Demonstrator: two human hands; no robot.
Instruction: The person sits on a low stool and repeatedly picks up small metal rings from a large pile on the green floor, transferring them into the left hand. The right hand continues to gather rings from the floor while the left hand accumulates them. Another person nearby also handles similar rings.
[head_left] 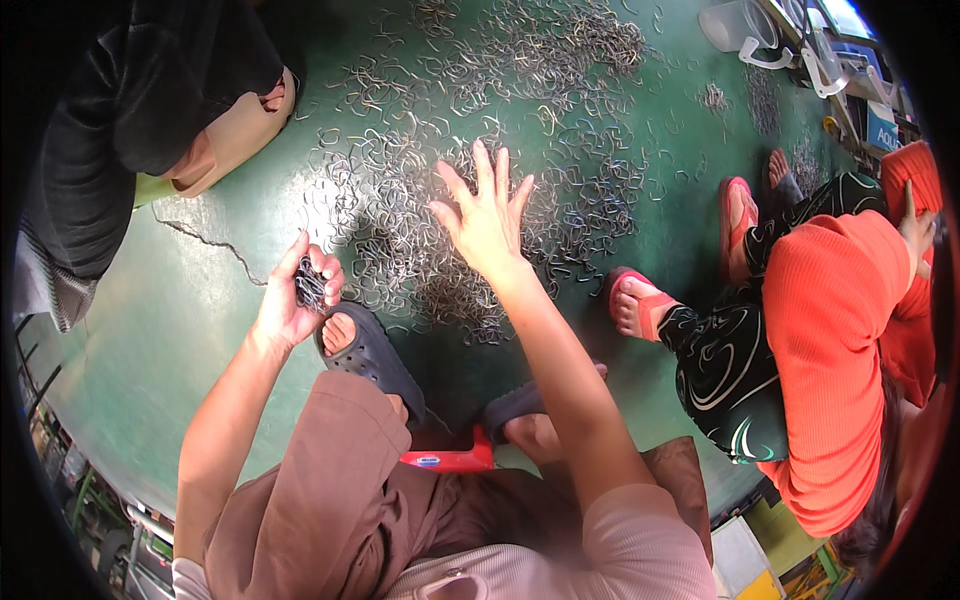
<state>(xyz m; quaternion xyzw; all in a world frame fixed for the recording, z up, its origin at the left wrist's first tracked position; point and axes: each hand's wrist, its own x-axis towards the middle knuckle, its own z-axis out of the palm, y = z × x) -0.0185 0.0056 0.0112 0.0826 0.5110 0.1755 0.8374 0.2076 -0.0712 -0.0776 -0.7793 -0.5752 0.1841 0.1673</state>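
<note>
Green, shiny floor (150, 340) carries a broad scatter of dark and silvery curved metal wire pieces (385, 210), which lies in front of the person and runs to the upper edge of the view, thickest in patches.

The person's 2 hands are well apart. The left hand (283, 308) is closed around a tight bunch of dark curved metal pieces (309, 287), thumb pointing up, at the left edge of the scatter. The right hand (488, 225) is over the middle of it, palm down, with its fingers spread wide and apart; whether they touch the pieces I cannot tell.

A thin, dark, twisted strand (215, 243) bends across the floor toward the left hand. Just below that hand is a dark grey perforated clog (380, 352) on the person's foot, and near it the edge of a bright red plastic seat (450, 458) shows beside the brown trousers (325, 440).

At the right sits a co-worker in an orange ribbed top (825, 280) and black trousers with pale swirls (730, 365). At the upper left, another person's foot wears a beige slide sandal (245, 135).
</note>
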